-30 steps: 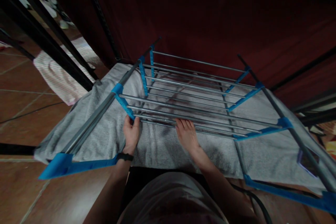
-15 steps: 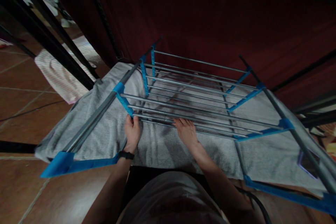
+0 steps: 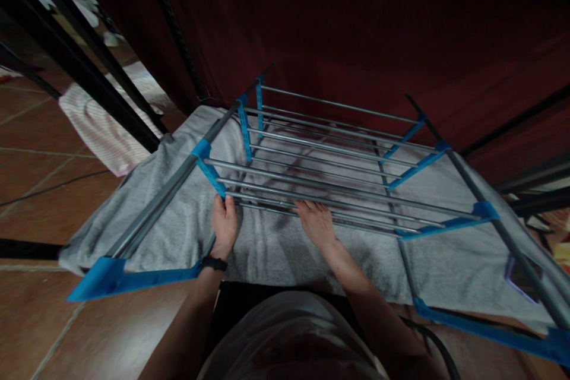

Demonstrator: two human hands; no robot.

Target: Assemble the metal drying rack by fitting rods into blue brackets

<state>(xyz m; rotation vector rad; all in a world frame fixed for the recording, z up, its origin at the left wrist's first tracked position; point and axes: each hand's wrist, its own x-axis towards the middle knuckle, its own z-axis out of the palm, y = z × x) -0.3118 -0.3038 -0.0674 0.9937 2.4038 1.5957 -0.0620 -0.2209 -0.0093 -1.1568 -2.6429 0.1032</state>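
Note:
A rack of grey metal rods with blue plastic brackets lies on its side over a grey towel-like cloth. My left hand, a dark band at its wrist, is closed round the lower end of the near-left blue bracket, where a rod meets it. Right of it, my right hand curls its fingers over the nearest rods, back of the hand up; its thumb is mostly hidden. Blue end pieces cap the side poles close to me.
A dark red curtain hangs behind the rack. Black metal posts stand at left, beside a striped cloth. A phone-like object with a purple edge lies on the cloth at right. Brown floor tiles show at left.
Almost nothing differs. Both hands keep their places on the rack, with only a very slight shift at the near-left bracket.

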